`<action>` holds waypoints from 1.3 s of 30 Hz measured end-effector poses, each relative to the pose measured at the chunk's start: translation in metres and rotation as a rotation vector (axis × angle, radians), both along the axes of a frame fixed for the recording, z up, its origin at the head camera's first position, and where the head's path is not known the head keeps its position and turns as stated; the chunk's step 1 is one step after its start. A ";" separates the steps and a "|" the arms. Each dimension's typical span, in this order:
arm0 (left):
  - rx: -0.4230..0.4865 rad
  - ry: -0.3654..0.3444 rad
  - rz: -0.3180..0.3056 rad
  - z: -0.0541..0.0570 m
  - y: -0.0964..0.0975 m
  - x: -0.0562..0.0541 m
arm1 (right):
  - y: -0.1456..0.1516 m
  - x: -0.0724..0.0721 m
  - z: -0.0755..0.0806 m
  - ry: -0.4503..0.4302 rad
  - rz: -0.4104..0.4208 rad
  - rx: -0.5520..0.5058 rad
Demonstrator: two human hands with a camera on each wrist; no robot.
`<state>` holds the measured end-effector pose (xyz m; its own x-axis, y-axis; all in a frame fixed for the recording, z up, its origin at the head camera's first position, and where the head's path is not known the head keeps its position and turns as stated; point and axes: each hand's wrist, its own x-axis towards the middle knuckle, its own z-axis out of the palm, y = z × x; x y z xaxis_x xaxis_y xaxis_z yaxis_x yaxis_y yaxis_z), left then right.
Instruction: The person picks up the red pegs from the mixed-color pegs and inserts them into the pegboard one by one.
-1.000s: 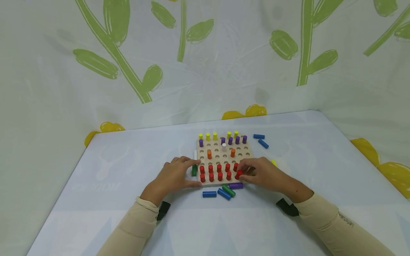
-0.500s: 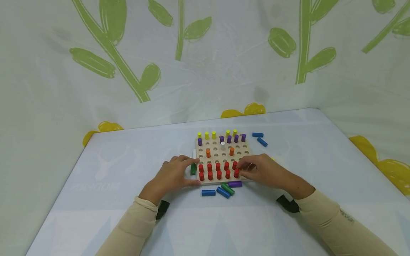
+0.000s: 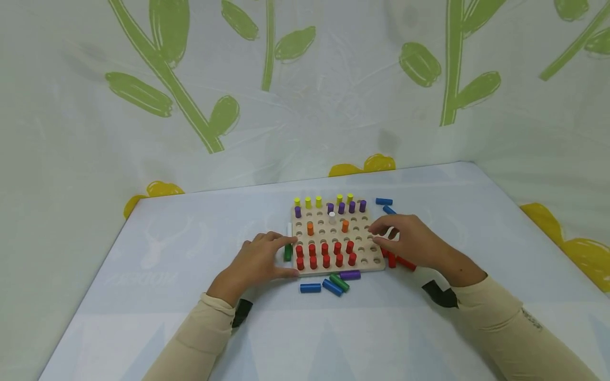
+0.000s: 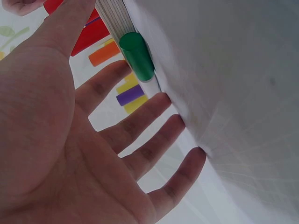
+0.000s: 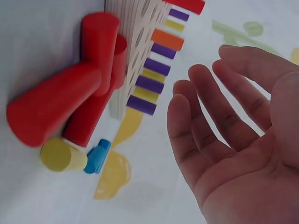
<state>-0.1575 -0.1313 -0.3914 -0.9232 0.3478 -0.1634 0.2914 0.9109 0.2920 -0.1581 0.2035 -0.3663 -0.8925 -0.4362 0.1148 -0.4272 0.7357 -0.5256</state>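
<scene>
A wooden pegboard lies on the table, with two front rows of upright red pegs. Orange pegs, a white peg, purple pegs and yellow pegs stand farther back. My left hand rests at the board's left edge, thumb and index finger spread apart, beside a loose green peg. My right hand hovers by the board's right edge with loosely bent fingers. Nothing is between them in the right wrist view. Loose red pegs lie below that hand.
Blue pegs, a green peg and a purple peg lie before the board. Another blue peg lies at the back right, and a yellow peg near the loose red ones. A leaf-patterned cloth wall rises behind the table.
My right hand let go of a red peg, which now stands at the right end of the front row. It moved right and back, uncovering loose red pegs. My left hand stayed put.
</scene>
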 end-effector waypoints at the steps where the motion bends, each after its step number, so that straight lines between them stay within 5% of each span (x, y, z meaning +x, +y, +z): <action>1: 0.000 0.001 -0.001 0.000 0.000 0.000 | 0.001 -0.001 0.000 0.000 -0.012 0.004; 9: -0.001 0.000 -0.003 -0.002 -0.001 0.000 | 0.009 -0.007 -0.003 -0.051 -0.065 0.063; 23: -0.001 0.002 0.003 0.000 0.000 0.001 | 0.021 -0.014 -0.008 -0.204 -0.034 0.158; 39: 0.000 0.005 0.007 0.001 0.000 0.001 | 0.023 -0.017 -0.014 -0.221 0.006 0.217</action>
<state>-0.1567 -0.1309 -0.3902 -0.9265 0.3409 -0.1591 0.2861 0.9131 0.2905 -0.1754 0.2265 -0.3801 -0.8829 -0.4345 -0.1781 -0.3246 0.8388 -0.4370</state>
